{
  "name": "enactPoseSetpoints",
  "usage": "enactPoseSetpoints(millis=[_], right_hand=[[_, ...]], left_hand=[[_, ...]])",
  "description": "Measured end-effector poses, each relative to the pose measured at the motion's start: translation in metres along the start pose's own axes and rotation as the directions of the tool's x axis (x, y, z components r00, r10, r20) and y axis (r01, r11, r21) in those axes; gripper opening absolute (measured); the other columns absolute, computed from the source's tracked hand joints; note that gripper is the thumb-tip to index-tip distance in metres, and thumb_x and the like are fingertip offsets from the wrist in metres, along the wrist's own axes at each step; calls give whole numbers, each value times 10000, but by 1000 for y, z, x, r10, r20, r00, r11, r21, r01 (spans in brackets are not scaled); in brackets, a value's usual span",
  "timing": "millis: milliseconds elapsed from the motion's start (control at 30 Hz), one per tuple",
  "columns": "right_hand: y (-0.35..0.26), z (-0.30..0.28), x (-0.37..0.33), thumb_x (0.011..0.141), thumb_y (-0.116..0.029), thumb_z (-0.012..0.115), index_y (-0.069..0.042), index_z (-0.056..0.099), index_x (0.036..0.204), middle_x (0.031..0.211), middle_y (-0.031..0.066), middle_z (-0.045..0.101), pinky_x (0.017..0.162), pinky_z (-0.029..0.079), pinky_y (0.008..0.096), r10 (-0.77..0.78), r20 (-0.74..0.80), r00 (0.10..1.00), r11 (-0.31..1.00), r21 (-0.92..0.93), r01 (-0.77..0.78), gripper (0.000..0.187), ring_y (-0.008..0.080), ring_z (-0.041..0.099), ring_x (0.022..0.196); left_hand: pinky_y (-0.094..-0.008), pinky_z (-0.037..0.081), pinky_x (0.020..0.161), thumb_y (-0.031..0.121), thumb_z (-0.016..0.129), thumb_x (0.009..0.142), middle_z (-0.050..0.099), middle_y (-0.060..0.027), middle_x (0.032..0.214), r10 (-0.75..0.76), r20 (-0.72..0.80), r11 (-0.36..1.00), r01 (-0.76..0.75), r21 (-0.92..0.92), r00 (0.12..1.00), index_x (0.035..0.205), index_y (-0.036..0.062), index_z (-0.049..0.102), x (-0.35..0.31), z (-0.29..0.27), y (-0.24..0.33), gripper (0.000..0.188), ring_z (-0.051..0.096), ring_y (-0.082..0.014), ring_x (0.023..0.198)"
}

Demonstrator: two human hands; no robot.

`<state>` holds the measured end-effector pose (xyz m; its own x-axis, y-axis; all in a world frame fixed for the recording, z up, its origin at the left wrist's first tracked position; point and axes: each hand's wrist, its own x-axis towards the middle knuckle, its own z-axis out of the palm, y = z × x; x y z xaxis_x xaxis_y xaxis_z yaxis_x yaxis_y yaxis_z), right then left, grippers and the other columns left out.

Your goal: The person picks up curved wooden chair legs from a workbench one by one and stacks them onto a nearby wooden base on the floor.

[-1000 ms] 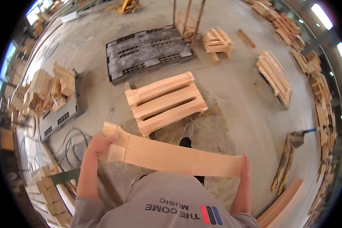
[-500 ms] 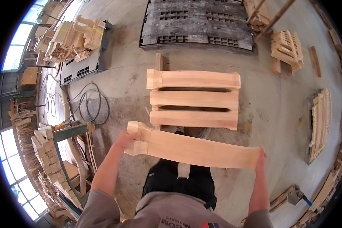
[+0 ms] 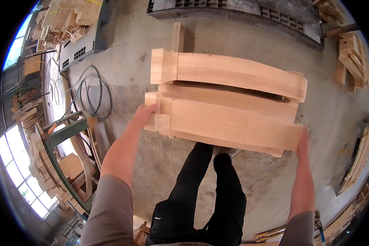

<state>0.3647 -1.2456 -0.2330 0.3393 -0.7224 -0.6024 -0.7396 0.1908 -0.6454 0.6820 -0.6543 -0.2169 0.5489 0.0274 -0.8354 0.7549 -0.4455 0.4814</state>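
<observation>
One held board (image 3: 233, 129), pale and with a thicker block-like left end, spans two bare hands in front of the person's legs (image 3: 229, 184), two in number and clad in black. Beyond it, two similar wooden members can be counted, a rear piece (image 3: 238, 70) and a nearer piece (image 3: 221, 99), separated by a dark slot; the held board overlaps the nearer piece in view, and contact between them cannot be determined. One wood edge (image 3: 275, 154) shows below the near side of the held board; whether it belongs to a third member cannot be told. One wooden bar (image 3: 178, 37) projects from behind the rear piece. Two pallets are visible: a dark pallet (image 3: 217, 13), cut by the upper border, and a grey pallet (image 3: 78, 55) at left, bearing stacked wood (image 3: 65, 22). Near the latter lies looped black hose (image 3: 98, 94). Writing: partial lettering (image 3: 194, 244) at the lower border, cut off, and one small white mark (image 3: 158, 217) on the trousers, too small to read. Fingers: the left hand (image 3: 145, 115) is clamped on the block end, thumb above, its other fingers largely hidden; the right hand (image 3: 303, 141) grips the opposite end, slightly blurred, its finger spacing indeterminable.
</observation>
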Motion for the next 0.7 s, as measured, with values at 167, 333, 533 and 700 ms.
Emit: enactPoseSetpoints(millis=[167, 333, 533, 700], right_hand=[[-14, 38, 34, 913, -530, 499, 41, 600, 1151, 1066, 118, 620, 833, 442, 320, -15, -17, 1000, 998, -54, 14, 627, 187, 564, 920], [6, 39, 61, 909, -525, 511, 48, 610, 1129, 1027, 102, 635, 823, 444, 329, 20, -19, 1000, 1000, 7, -20, 621, 187, 564, 905], [5, 40, 69, 894, -543, 539, 10, 585, 1141, 1037, 86, 608, 827, 455, 323, 30, 31, 999, 965, -263, -21, 607, 163, 557, 932], [-9, 41, 48, 885, -444, 613, -15, 607, 1153, 1007, 80, 658, 784, 486, 329, 22, 58, 998, 948, -317, -2, 507, 145, 601, 908]], left_hand=[[-369, 545, 715, 271, 689, 783, 640, -110, 997, -34, 68, 997, 39, -68, 997, 1135, -21, 576, 37, 3, -2, 471, 647, -222, 854], [-381, 532, 749, 289, 728, 753, 632, -142, 1045, -60, 93, 993, 69, -96, 994, 1158, -53, 556, 47, 4, 0, 557, 637, -236, 890], [-356, 506, 779, 341, 720, 774, 629, -117, 1046, 90, -4, 991, -90, -97, 996, 1178, -46, 554, 56, 6, -16, 583, 618, -207, 877], [-346, 480, 745, 427, 677, 825, 654, -84, 967, 40, -109, 957, -7, 290, 993, 1023, -12, 673, 59, 24, -6, 481, 586, -172, 858]])
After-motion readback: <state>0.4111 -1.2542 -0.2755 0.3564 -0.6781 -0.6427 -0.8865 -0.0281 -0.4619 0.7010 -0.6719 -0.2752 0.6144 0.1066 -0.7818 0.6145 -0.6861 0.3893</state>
